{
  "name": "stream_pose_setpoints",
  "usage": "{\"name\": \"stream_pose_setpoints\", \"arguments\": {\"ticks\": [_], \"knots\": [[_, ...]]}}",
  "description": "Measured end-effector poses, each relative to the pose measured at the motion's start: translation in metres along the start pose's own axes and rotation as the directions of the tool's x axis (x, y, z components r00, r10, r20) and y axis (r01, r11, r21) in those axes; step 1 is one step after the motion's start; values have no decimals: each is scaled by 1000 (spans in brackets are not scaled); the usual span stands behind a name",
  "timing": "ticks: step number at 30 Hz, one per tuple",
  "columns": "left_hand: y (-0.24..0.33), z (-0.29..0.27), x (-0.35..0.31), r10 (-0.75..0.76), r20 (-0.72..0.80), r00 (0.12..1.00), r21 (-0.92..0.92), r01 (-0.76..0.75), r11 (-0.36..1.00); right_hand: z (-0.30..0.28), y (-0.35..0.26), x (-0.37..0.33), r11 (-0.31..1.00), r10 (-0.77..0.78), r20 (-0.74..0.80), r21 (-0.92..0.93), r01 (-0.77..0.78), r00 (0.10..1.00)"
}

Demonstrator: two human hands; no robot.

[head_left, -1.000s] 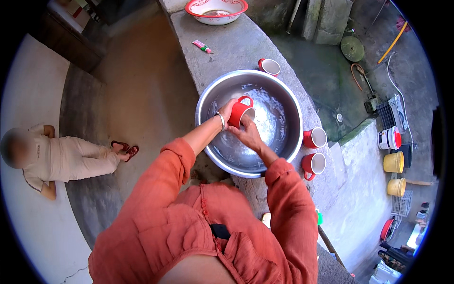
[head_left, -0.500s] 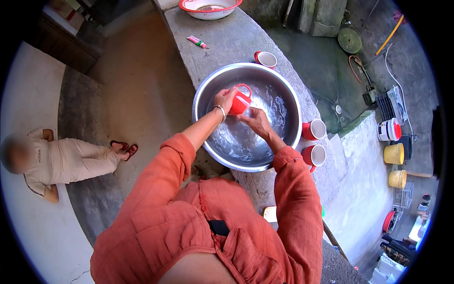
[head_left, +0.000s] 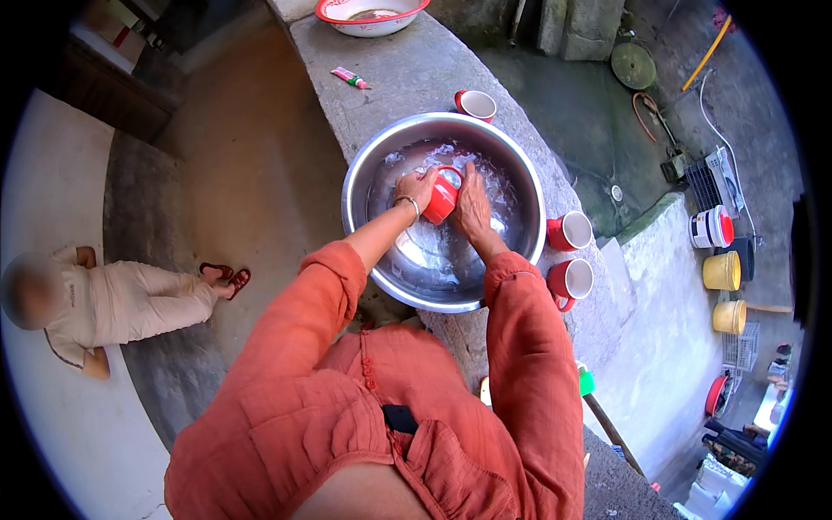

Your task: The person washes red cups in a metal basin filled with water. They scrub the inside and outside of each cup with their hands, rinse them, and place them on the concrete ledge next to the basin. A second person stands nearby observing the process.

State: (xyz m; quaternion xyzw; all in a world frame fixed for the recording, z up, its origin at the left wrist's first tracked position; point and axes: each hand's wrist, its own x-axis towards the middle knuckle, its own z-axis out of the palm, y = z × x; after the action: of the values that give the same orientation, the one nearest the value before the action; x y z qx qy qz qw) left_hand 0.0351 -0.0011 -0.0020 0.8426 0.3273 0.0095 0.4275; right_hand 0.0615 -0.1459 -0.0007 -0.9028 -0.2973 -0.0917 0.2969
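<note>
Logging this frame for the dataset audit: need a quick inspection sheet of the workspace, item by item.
Surface: grey concrete ledge, curved, bare in places.
Job's things: red mug held tilted in the steel basin, which holds soapy water.
Clutter: three red mugs out of the basin, one behind it, two to its right; small tube; red-rimmed bowl at the far end.
Grips: left hand and right hand both on the mug, in the basin.
Cables: hoses on the ground to the right.
Surroundings: yellow buckets; a person lying on the floor to the left.
</note>
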Motion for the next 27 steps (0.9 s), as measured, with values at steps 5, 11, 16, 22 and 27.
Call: {"name": "stream_pose_setpoints", "arguments": {"ticks": [5, 11, 16, 22, 27], "knots": [[3, -4, -1, 11, -47, 999, -18, -12, 1000, -12, 16, 11, 964, -125, 98, -224, 144, 987], [-10, -10, -5, 360, 145, 921, 461, -385, 799, -5, 23, -2, 970, 65, 168, -243, -23, 984], [-9, -21, -13, 197, 432, 880, 730, -470, 497, -6, 4, -6, 972, 151, 198, -206, -109, 969], [0, -50, -2, 403, 685, 607, -392, -160, 906, -29, 4, 11, 795, 269, 618, 291, -533, 739], [17, -49, -15, 396, 530, 750, -324, -252, 912, -35, -16, 15, 23, 221, 920, 327, -945, 323]]}}
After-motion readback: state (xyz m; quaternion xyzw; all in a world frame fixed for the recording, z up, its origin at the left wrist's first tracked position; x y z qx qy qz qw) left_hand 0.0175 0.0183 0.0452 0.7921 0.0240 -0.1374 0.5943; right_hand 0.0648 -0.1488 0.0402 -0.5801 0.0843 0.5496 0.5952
